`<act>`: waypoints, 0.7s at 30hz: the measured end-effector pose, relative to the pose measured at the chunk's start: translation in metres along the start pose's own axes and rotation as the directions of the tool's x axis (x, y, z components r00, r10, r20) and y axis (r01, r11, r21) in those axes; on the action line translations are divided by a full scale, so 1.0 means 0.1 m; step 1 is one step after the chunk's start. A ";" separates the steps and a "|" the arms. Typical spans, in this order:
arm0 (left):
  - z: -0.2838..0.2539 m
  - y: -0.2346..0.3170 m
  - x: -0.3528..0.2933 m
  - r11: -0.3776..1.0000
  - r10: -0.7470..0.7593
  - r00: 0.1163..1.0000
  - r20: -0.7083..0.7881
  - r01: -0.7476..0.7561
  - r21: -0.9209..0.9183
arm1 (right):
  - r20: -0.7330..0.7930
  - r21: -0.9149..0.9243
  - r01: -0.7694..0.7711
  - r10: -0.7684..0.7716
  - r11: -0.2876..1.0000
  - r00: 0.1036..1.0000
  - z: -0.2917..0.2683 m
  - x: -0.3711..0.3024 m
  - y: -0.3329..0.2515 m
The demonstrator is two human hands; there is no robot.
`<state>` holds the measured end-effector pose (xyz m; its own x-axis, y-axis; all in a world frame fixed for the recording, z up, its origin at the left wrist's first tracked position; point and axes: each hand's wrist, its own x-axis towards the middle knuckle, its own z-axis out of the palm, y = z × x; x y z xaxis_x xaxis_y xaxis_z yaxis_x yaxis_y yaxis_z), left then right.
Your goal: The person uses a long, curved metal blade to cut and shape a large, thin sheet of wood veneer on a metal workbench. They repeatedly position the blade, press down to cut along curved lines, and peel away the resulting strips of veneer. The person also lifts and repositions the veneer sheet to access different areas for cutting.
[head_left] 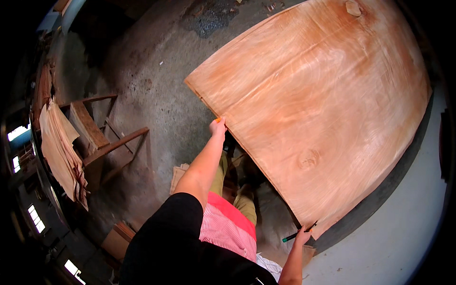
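A broad stack of reddish-brown wood veneer sheets (304, 109) lies in front of me, slanting from the centre to the upper right. My left hand (218, 128) is closed at its near edge, toward the left corner. Something small and orange (218, 120) shows at the thumb; I cannot make out what it is. At the near right corner, my right hand (302, 235) is closed around a slim dark tool (289, 237) with a green end. The tool's thin tip points over the veneer. Fingers under the edge are hidden.
To the left, a wooden frame stand (118, 142) rises from the concrete floor (156, 76), with a pile of veneer pieces (59, 147) beside it. A pale surface (370, 251) borders the stack at right. Brown boards (117, 240) stand at lower left.
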<state>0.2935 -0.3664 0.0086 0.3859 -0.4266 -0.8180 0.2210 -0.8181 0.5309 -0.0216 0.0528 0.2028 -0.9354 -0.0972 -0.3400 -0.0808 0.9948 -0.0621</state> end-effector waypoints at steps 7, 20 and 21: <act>0.02 -0.15 0.16 1.000 0.019 1.000 -0.001 -0.019 0.025 | 0.074 -0.075 0.027 -0.022 0.997 0.997 0.25 0.34 0.72; -0.17 -0.45 0.12 0.965 0.193 0.959 -0.207 -0.147 0.217 | 0.124 -0.055 -0.032 0.039 0.998 0.992 0.30 0.27 0.62; -0.26 -0.60 0.17 0.967 0.157 0.977 -0.146 -0.122 0.225 | 0.145 0.017 -0.101 0.098 0.995 0.985 0.35 0.30 0.62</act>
<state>0.3103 -0.3139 -0.0312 0.5426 -0.4889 -0.6831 -0.0350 -0.8256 0.5631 -0.0423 0.1107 0.1559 -0.8791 -0.0031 -0.4767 0.0202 0.9988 -0.0436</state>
